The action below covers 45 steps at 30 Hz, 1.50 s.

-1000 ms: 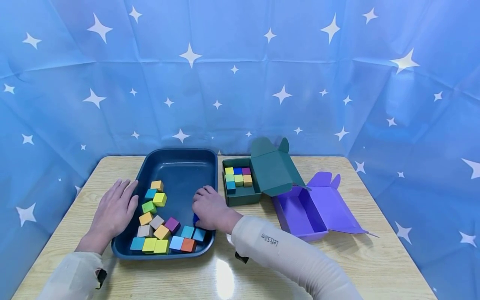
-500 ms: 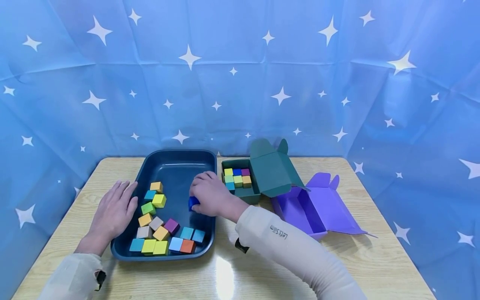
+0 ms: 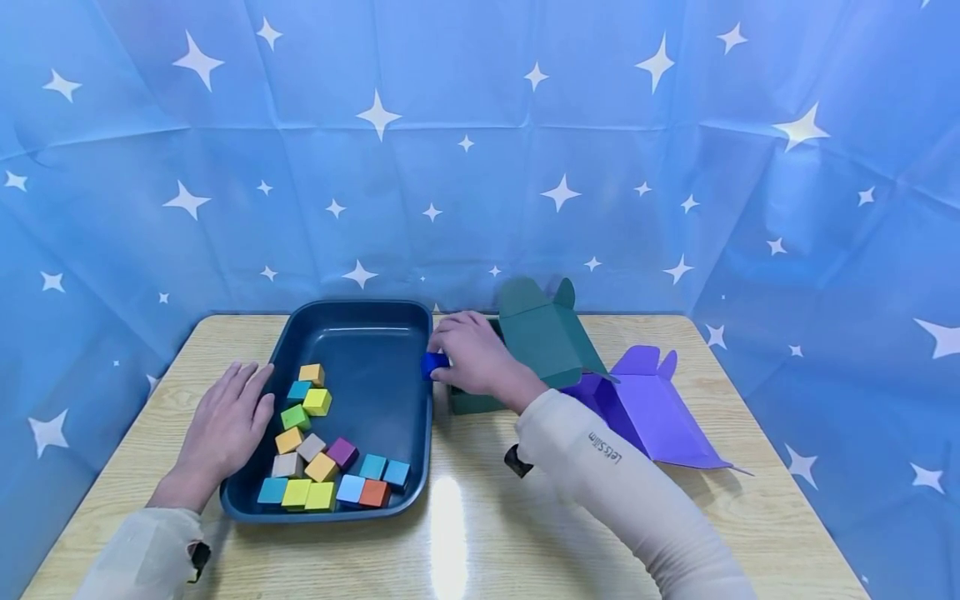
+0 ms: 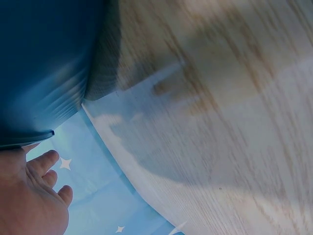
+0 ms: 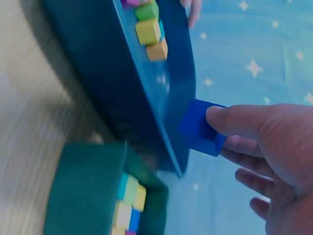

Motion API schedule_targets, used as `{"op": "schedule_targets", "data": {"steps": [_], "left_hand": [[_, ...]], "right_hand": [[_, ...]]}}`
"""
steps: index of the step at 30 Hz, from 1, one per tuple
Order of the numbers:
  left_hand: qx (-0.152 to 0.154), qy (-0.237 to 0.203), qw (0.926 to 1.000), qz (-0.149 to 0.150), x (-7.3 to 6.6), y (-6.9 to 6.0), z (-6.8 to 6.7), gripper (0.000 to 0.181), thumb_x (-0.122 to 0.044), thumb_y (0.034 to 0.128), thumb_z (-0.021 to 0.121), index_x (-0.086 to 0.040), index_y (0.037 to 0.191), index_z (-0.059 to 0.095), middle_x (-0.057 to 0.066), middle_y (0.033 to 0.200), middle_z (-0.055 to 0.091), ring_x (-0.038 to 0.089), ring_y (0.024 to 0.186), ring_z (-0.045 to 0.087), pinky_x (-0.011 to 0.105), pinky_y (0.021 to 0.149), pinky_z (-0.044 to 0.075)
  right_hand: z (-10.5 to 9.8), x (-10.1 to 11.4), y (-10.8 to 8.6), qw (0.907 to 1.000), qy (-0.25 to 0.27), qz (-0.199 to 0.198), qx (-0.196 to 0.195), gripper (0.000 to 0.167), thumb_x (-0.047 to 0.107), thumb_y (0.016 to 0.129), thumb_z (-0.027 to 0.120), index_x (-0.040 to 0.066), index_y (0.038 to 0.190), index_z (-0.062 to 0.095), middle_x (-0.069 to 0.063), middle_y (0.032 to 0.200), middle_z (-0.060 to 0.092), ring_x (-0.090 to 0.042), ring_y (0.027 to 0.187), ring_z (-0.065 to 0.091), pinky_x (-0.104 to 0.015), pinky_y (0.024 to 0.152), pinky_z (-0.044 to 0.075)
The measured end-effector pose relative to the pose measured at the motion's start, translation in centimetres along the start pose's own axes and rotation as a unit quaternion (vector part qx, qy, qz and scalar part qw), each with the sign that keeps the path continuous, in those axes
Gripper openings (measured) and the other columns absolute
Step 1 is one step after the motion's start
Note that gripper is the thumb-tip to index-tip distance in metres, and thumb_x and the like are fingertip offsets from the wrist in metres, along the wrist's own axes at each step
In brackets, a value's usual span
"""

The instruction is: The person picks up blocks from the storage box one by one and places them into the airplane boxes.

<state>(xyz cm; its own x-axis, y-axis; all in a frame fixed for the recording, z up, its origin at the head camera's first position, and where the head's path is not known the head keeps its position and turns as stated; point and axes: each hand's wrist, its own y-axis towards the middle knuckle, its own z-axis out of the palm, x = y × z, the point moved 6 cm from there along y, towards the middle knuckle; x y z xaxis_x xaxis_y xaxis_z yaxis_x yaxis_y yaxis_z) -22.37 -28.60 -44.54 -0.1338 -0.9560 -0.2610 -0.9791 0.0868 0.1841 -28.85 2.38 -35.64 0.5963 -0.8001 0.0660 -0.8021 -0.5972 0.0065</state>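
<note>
My right hand point(image 3: 480, 354) pinches a dark blue cube point(image 5: 201, 126) between thumb and fingers, above the gap between the dark blue tray point(image 3: 360, 310) and the green box point(image 3: 476, 403). In the head view this hand hides most of the box's inside. The right wrist view shows several coloured cubes point(image 5: 128, 193) packed in that box. Along the tray's left rim rests my left hand point(image 3: 228, 425), fingers extended, holding no cube. Several loose cubes lie in the tray's near and left parts, among them a purple cube point(image 3: 342, 452) and an orange-red cube point(image 3: 374, 493).
A purple box point(image 3: 618, 417) with its lid point(image 3: 671, 417) folded back stands right of the green box, partly behind my right forearm. The green lid point(image 3: 551, 337) leans over toward it. Blue star-patterned cloth point(image 3: 480, 167) hangs behind the wooden table point(image 3: 495, 533).
My right hand has lifted the dark blue cube from the tray's right side and carried it up and right, over the rim toward the green box. The left hand has stayed in place.
</note>
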Motion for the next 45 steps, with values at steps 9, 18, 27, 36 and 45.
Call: {"op": "schedule_targets", "data": {"steps": [9, 18, 27, 36, 45], "left_hand": [[0.000, 0.001, 1.0000, -0.002, 0.2, 0.0, -0.1, 0.054, -0.033, 0.1051, 0.034, -0.004, 0.150, 0.032, 0.028, 0.153, 0.031, 0.045, 0.147, 0.016, 0.066, 0.114, 0.020], [-0.002, -0.001, 1.0000, 0.002, 0.1, 0.0, 0.1, 0.054, -0.033, 0.1052, 0.034, -0.004, 0.150, 0.032, 0.028, 0.152, 0.031, 0.045, 0.147, 0.016, 0.066, 0.115, 0.019], [-0.008, -0.001, 0.9999, 0.006, 0.1, 0.1, 0.0, 0.053, -0.033, 0.1054, 0.033, -0.003, 0.149, 0.033, 0.029, 0.151, 0.033, 0.045, 0.146, 0.017, 0.066, 0.113, 0.021], [-0.007, -0.001, 1.0000, 0.002, 0.0, 0.1, -0.1, 0.053, -0.033, 0.1053, 0.033, -0.002, 0.149, 0.033, 0.029, 0.150, 0.033, 0.045, 0.146, 0.018, 0.066, 0.113, 0.022], [-0.005, -0.004, 1.0000, -0.002, 0.0, 0.0, -0.1, 0.054, -0.033, 0.1052, 0.033, -0.003, 0.150, 0.032, 0.029, 0.151, 0.032, 0.045, 0.146, 0.016, 0.066, 0.113, 0.021]], "right_hand": [[1.1, -4.2, -0.4, 0.9988, 0.005, 0.047, 0.011, 0.036, 0.039, 0.090, 0.068, 0.018, 0.119, 0.070, 0.000, 0.132, 0.063, -0.025, 0.135, 0.045, -0.048, 0.119, 0.028], [4.3, -6.0, -0.5, 0.9975, -0.028, 0.047, 0.046, 0.035, 0.034, 0.090, 0.070, 0.016, 0.120, 0.070, -0.004, 0.131, 0.063, -0.027, 0.134, 0.046, -0.048, 0.119, 0.027], [6.0, -6.6, -0.1, 0.9950, -0.069, 0.041, 0.059, 0.030, 0.034, 0.090, 0.069, 0.017, 0.115, 0.072, -0.002, 0.131, 0.063, -0.024, 0.133, 0.047, -0.045, 0.118, 0.029], [7.0, -6.3, 0.3, 0.9924, -0.108, 0.022, 0.054, 0.029, 0.036, 0.090, 0.069, 0.018, 0.112, 0.071, 0.000, 0.132, 0.062, -0.023, 0.134, 0.047, -0.043, 0.117, 0.030], [7.4, -6.4, 0.4, 0.9907, -0.130, 0.020, 0.036, 0.024, 0.037, 0.088, 0.071, 0.024, 0.108, 0.071, 0.003, 0.128, 0.063, -0.021, 0.130, 0.049, -0.042, 0.116, 0.031]]}}
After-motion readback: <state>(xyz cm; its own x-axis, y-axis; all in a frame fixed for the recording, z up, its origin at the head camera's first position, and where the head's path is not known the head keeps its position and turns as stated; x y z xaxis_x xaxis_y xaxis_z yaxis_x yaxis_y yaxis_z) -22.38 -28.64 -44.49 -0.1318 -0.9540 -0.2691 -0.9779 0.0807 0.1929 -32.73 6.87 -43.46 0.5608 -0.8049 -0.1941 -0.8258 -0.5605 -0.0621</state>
